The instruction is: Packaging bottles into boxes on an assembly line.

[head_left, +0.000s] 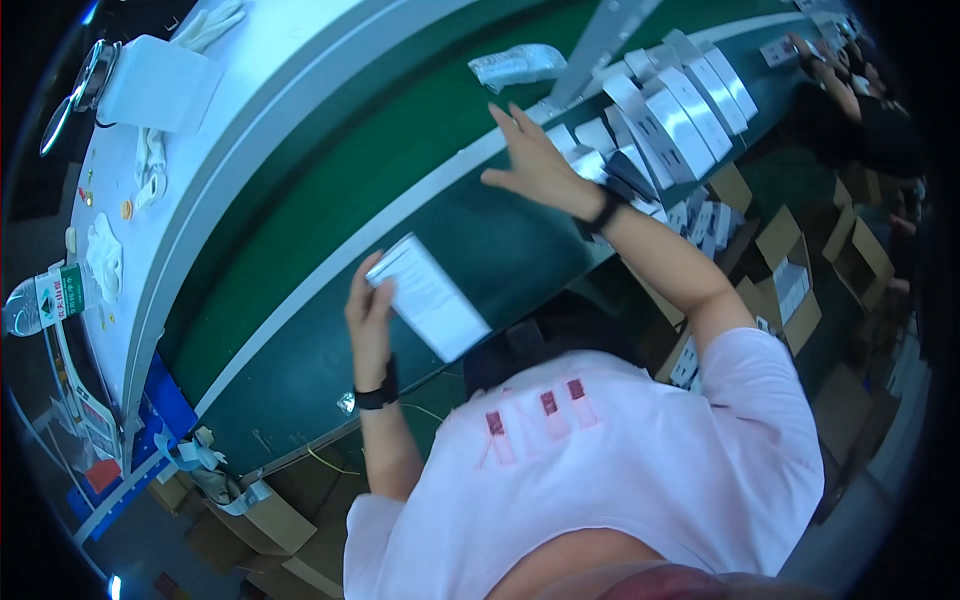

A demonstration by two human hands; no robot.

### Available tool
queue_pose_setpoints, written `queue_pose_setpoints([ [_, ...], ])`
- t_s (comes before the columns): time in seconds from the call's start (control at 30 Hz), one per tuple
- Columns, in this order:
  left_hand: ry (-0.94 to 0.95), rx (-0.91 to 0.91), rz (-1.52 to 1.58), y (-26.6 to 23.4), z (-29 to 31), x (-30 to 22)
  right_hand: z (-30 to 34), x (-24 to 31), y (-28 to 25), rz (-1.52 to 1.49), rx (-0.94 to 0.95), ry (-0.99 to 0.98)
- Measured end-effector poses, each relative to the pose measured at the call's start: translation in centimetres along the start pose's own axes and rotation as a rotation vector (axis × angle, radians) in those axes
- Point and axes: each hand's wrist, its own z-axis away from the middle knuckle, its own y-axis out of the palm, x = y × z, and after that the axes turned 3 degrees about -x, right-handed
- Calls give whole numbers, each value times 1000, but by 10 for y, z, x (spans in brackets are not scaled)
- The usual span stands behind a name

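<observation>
My left hand (pixel 366 303) grips a flat white box (pixel 435 302) by its far left end, thumb on top and fingers along the side. The box is held tilted over the dark green bench (pixel 300 360), near its front edge. Off to the right, my right hand (pixel 535 162) hovers above the bench with its fingers spread and nothing in it. Just beyond that hand stands a row of upright white boxes (pixel 682 122), some with their flaps raised. A dark flat object (pixel 628 177) lies by my right wrist, its kind unclear.
A clear plastic bag (pixel 517 66) lies behind a grey metal post (pixel 590 55). At left, a white curved table (pixel 190 200) carries a water bottle (pixel 48 298) and a translucent container (pixel 165 82). Open cartons (pixel 790 275) stand on the floor. A co-worker's hand (pixel 828 72) shows at far right.
</observation>
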Motion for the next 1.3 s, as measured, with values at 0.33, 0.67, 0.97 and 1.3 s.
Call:
queue_pose_setpoints([
  [0.33, 95, -417, -553, -80, -6, 106, -167, -148, 76, 594, 346, -135],
  [0.67, 631, -80, -166, 114, 10, -76, 13, 110, -76, -846, 140, -92],
  [0.97, 606, 56, -142, 131, 52, -85, 61, 106, -121, -965, -58, -139],
  [1.3, 492, 608, 34, 146, 45, -41, 120, 98, -185, -473, -202, -636],
])
